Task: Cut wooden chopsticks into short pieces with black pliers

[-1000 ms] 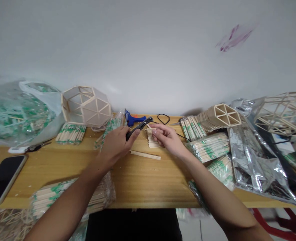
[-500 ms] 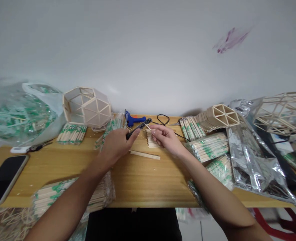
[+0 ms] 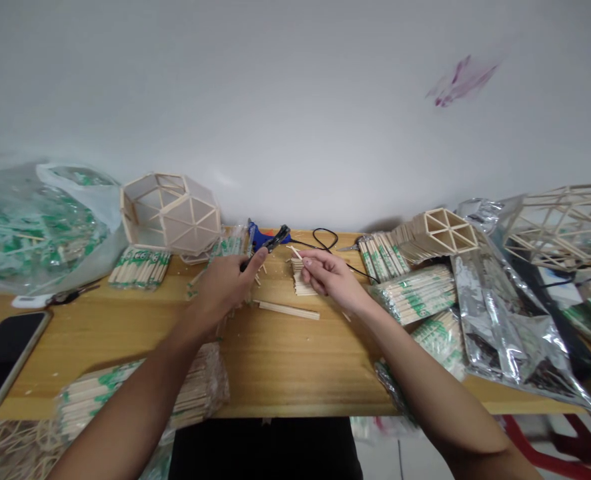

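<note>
My left hand (image 3: 230, 280) is closed round black-handled pliers (image 3: 275, 239), whose jaws point up and to the right, apart from the sticks. A thin wooden stick (image 3: 295, 253) is pinched between the thumb and fingers of my right hand (image 3: 328, 275). Beneath that hand lies a row of short wooden sticks (image 3: 304, 285), partly covered by the fingers. Two or so longer sticks (image 3: 288, 309) lie side by side nearer the table's front. Behind the pliers a blue tool (image 3: 258, 237) rests near the wall, partly hidden.
Wrapped stick bundles (image 3: 418, 293) lie at right, beside silver bags (image 3: 505, 320). Wooden lattice frames (image 3: 190, 217) stand at both sides. A phone (image 3: 8, 357) and a large plastic bag (image 3: 40, 227) are at left; another stick bundle (image 3: 200, 390) sits at the front edge.
My left hand has drawn the pliers back to the left, away from the stick. My right hand has stayed nearly in place, still holding a stick. Small stick pieces now show beside the pliers.
</note>
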Demonstrator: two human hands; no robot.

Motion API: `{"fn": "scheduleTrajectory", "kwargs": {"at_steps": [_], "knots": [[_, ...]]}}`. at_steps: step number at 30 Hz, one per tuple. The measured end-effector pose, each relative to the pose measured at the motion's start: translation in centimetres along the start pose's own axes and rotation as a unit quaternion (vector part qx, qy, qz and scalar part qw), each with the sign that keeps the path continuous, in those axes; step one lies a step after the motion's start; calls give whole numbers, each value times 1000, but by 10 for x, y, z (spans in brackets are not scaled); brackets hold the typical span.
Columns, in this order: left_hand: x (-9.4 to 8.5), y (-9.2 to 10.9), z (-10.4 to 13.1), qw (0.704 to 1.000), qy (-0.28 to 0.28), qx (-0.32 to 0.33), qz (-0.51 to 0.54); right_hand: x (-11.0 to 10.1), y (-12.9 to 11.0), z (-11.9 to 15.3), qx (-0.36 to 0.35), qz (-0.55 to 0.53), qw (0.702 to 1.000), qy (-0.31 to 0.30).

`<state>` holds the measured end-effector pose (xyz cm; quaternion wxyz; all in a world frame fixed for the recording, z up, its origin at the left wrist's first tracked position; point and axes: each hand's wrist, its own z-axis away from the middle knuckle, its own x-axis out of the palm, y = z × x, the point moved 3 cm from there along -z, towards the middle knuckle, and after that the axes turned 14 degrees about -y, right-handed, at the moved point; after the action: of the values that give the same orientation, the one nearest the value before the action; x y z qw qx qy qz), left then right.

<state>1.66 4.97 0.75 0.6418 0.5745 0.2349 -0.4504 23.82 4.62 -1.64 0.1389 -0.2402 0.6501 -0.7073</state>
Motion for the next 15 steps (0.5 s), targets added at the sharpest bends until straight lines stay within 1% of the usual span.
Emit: {"fn": "scheduleTrajectory", "kwargs": {"at_steps": [4,10,15], "knots": [[1,4,4,1000,-2,10,-3,0,1,0,-3,0,1000,-6],[3,9,6,997,22,9,-80,1,2,1,8,0,1000,-10],[6,11,7,992,23,10,-122,1,2,2,2,4,1000,-5]]}}
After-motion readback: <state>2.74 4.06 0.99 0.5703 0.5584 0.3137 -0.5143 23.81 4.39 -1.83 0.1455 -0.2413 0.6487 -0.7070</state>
